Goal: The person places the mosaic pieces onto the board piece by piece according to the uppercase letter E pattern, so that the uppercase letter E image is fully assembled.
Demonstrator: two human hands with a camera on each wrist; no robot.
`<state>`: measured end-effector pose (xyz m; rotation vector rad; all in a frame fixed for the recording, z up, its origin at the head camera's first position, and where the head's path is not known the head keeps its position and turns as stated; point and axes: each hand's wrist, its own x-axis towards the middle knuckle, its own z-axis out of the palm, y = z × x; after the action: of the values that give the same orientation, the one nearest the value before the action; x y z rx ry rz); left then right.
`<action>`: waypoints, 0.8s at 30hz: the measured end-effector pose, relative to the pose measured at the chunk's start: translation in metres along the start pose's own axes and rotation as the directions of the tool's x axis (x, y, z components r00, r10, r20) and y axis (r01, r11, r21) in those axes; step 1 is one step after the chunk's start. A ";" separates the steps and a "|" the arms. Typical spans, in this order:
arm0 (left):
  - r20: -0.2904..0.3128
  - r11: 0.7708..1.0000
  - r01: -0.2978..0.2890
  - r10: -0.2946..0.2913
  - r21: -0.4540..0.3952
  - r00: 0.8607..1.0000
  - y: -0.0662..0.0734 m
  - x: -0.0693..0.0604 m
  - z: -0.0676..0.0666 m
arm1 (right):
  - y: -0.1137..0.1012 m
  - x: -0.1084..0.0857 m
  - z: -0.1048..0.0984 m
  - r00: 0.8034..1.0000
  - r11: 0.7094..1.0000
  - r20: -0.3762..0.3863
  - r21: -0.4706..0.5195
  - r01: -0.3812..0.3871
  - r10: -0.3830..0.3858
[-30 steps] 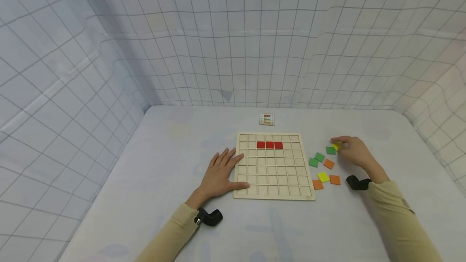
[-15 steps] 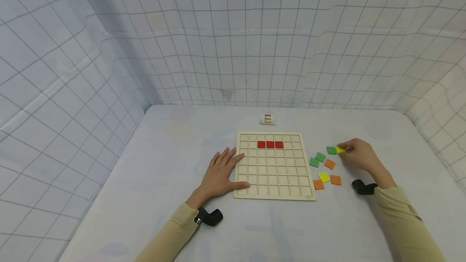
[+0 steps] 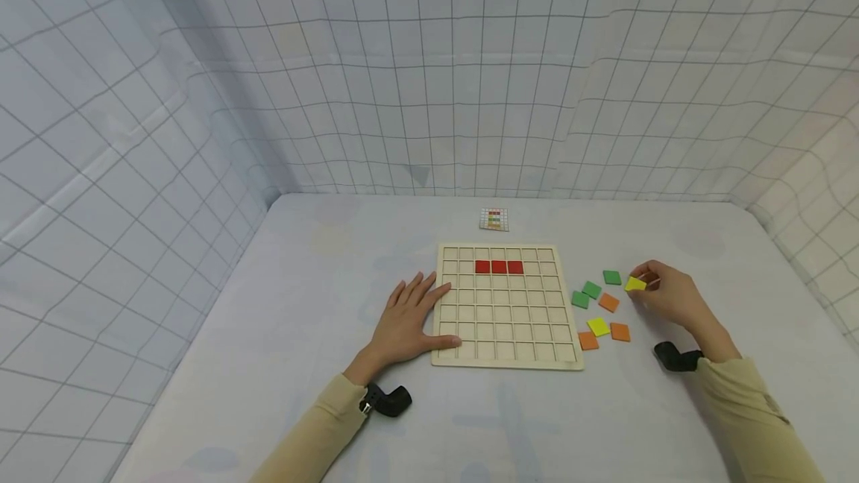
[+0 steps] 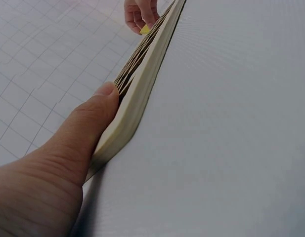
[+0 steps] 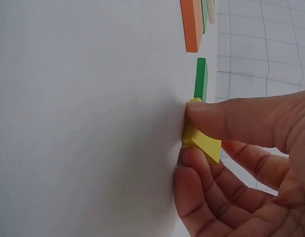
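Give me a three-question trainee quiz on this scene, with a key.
1. True or false: the right hand pinches a green tile.
2. What colour are the three tiles set in the board? A green; B red; C orange.
3. How many orange tiles lie loose beside the board?

Key: 1. False, it pinches a yellow tile. 2. B. 3. Three.

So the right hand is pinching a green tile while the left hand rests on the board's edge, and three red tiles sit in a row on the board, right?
Not quite: the right hand pinches a yellow tile, not a green one, as the right wrist view shows. The left hand does rest on the board's edge, with three red tiles in a row on the board.
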<state>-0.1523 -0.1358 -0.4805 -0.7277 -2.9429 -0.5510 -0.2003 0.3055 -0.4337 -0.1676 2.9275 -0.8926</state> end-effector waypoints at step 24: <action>0.007 1.000 0.009 -0.009 -0.006 1.000 0.000 -0.001 -0.001 | -0.030 -0.007 0.019 0.976 0.992 -0.185 0.039 0.122 -0.113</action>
<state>-0.1519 -0.1364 -0.4802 -0.7185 -2.9536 -0.5590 -0.1889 0.2712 -0.4325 -0.2718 3.0870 -1.0509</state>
